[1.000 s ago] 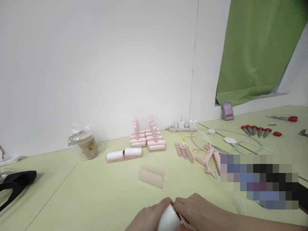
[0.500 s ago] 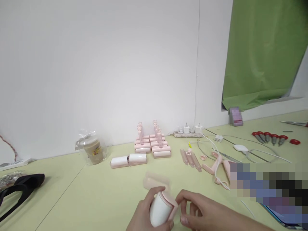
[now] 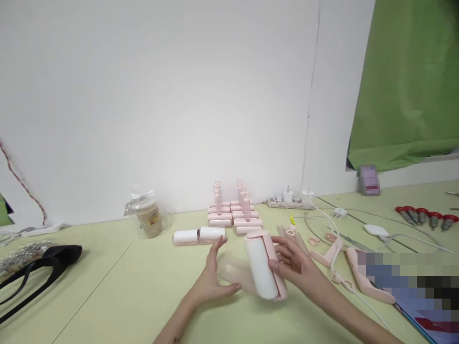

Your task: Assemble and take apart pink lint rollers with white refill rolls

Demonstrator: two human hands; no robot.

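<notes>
Right hand: the right hand grips the pink side of a white roller, its thumb across the front and its fingers at the upper right edge.
Left hand: the left hand is wide, thumb and fingers spread, holding nothing, just left of the roller and apart from it.
Roller: in the air over the near middle of the desk, tilted, its pink end up and leaning left.
Clear cover: a blurred, see-through cover lies on the desk, partly hidden behind the roller.
Left of centre: two more white rollers lie end to end.
By the wall: two rows of pink rollers with upright handles; to their right, a power strip with plugs.
Right side: pink curved parts, a white cable and red-topped tools.
Left side: a bagged cup and a black strap.
</notes>
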